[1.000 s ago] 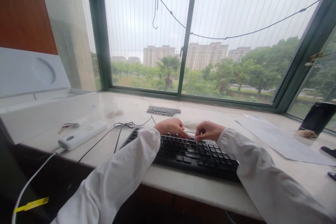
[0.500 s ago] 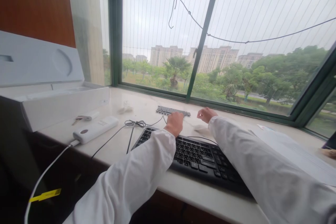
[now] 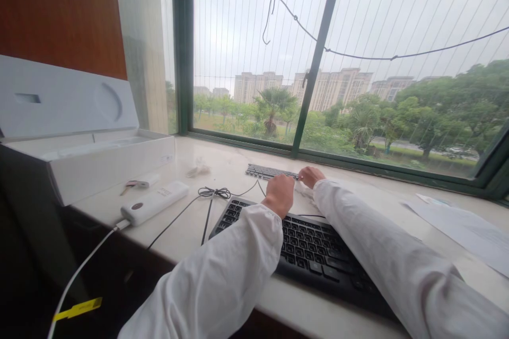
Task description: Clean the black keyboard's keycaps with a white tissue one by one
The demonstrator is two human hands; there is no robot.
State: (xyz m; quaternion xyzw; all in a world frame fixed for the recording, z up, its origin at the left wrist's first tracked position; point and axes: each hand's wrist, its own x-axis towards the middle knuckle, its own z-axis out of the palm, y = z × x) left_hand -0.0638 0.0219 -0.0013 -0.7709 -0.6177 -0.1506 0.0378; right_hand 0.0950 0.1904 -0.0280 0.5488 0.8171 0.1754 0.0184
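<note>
My left hand (image 3: 280,194) is closed above the back edge of a black keyboard (image 3: 306,243), with its fingertips hidden behind the knuckles. Many of the keyboard's key positions look like bare sockets, while some keycaps sit in place. Beyond it, rows of loose dark keycaps (image 3: 265,172) lie near the window. At the right end of these rows is my right hand (image 3: 311,176), its fingers bent together close to the caps. What either hand pinches is too small or hidden to make out. A pale crumpled thing (image 3: 307,190) lies just under the right hand.
A tied black cable (image 3: 214,192) lies left of the keyboard. Further left are a white power strip (image 3: 155,203), a small white item with a metal part (image 3: 141,183) and an open white box (image 3: 111,161). Papers (image 3: 461,228) lie on the right; the window frame (image 3: 242,142) bounds the back.
My right hand has moved left to the end of the keycap rows. My left hand has shifted slightly right, closer to it. The view has turned a little to the left.
</note>
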